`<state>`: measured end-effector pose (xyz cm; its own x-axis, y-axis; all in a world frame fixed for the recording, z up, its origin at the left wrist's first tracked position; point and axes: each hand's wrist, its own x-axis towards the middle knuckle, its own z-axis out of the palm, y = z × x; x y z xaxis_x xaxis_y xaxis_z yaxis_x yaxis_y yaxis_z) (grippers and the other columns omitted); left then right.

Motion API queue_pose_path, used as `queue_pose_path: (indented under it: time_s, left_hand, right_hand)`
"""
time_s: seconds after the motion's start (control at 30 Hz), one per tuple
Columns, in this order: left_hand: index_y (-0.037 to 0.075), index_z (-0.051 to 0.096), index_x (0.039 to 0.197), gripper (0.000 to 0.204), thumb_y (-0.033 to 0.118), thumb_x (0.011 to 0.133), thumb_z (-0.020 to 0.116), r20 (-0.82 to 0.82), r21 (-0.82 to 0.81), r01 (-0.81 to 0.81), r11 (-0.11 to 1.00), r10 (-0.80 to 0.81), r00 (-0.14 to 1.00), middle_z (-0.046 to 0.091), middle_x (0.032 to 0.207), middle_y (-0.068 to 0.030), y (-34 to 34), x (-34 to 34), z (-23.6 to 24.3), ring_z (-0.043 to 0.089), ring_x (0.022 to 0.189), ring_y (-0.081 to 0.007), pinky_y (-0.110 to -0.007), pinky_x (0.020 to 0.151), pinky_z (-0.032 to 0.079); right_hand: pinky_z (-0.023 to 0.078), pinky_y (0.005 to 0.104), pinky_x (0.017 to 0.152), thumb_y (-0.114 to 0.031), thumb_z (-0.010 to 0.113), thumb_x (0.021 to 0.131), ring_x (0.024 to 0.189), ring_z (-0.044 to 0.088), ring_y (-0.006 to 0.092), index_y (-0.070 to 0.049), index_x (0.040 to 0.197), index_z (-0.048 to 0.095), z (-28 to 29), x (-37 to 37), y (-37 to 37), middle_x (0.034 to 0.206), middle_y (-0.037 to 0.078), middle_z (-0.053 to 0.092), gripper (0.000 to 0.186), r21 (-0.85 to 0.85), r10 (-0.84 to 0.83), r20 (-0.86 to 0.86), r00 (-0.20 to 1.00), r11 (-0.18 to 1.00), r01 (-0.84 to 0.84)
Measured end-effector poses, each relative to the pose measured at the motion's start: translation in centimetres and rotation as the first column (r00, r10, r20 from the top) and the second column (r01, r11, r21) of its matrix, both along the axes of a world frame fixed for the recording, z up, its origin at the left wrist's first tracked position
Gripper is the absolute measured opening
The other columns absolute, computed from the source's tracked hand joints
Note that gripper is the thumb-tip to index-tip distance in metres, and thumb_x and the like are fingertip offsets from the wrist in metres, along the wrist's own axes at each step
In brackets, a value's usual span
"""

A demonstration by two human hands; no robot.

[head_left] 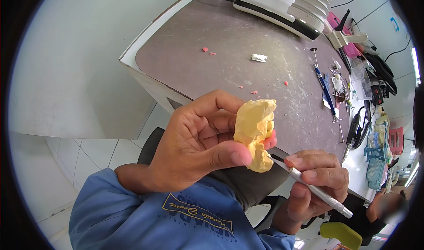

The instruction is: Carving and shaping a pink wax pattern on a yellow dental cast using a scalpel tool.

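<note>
My left hand grips a pale yellow plaster dental cast between thumb and fingers, raised in front of the desk's near edge. The cast is tilted, with tooth shapes along its right side. In my right hand is a craft knife with a silver knurled handle, held like a pen. Its thin blade points left and meets the lower right edge of the cast; whether it touches cannot be made out. Fingers hide part of the cast's back.
On the dusty desk lie pink crumbs and a small white piece. A white machine with a ribbed hose stands behind. To the right are a blue-handled tool, a black handpiece, a teal basket and another person.
</note>
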<state>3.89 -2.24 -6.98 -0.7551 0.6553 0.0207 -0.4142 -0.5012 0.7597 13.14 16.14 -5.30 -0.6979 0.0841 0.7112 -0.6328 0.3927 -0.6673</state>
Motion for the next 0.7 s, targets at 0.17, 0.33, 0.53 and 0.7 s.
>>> queue_pose_path:
  time_s: [0.17, 0.33, 0.53, 0.7]
  left_hand:
    - [0.005, 0.050, 0.115, 0.066, 0.045, 0.074, 0.083, 0.002, 0.004, -0.012, 1.000, 0.012, 1.000, 0.069, 0.104, -0.0118, 0.17, 0.04, 0.15, 0.071, 0.099, -0.0239, -0.039, 0.087, 0.059]
    - [0.006, 0.050, 0.114, 0.066, 0.044, 0.073, 0.084, 0.000, 0.005, -0.025, 1.000, 0.025, 1.000, 0.070, 0.103, -0.0116, 0.13, -0.02, 0.12, 0.071, 0.098, -0.0242, -0.039, 0.086, 0.059]
    - [0.007, 0.050, 0.114, 0.064, 0.043, 0.073, 0.084, -0.007, -0.012, -0.037, 0.999, 0.037, 0.999, 0.070, 0.102, -0.0114, 0.12, -0.06, 0.10, 0.071, 0.098, -0.0247, -0.039, 0.086, 0.059]
    - [0.007, 0.050, 0.113, 0.063, 0.041, 0.074, 0.084, 0.002, 0.011, -0.050, 0.999, 0.050, 0.999, 0.069, 0.102, -0.0111, 0.20, -0.05, 0.03, 0.071, 0.098, -0.0248, -0.039, 0.085, 0.059]
  right_hand:
    - [0.059, 0.0321, 0.068, 0.004, 0.076, 0.072, 0.078, 0.073, 0.0283, 0.001, 0.095, 0.063, 0.28, -0.18, 0.10, 0.089, 0.022, 0.070, 0.027, 0.048, 0.007, 0.027, 1.000, 0.999, -0.008]
    - [0.059, 0.0317, 0.067, 0.004, 0.077, 0.073, 0.078, 0.073, 0.0277, 0.001, 0.096, 0.062, 0.36, -0.39, 0.10, 0.089, 0.021, 0.071, 0.027, 0.091, 0.002, 0.035, 0.999, 0.996, -0.005]
    - [0.059, 0.0313, 0.066, 0.003, 0.078, 0.074, 0.077, 0.073, 0.0269, 0.001, 0.096, 0.062, 0.24, -0.58, 0.15, 0.089, 0.021, 0.071, 0.027, 0.098, -0.010, 0.023, 1.000, 0.995, 0.008]
    - [0.059, 0.0310, 0.065, 0.002, 0.078, 0.075, 0.075, 0.073, 0.0268, 0.001, 0.095, 0.062, 0.06, -0.69, 0.08, 0.087, 0.022, 0.071, 0.026, 0.083, -0.011, 0.016, 1.000, 0.996, 0.009]
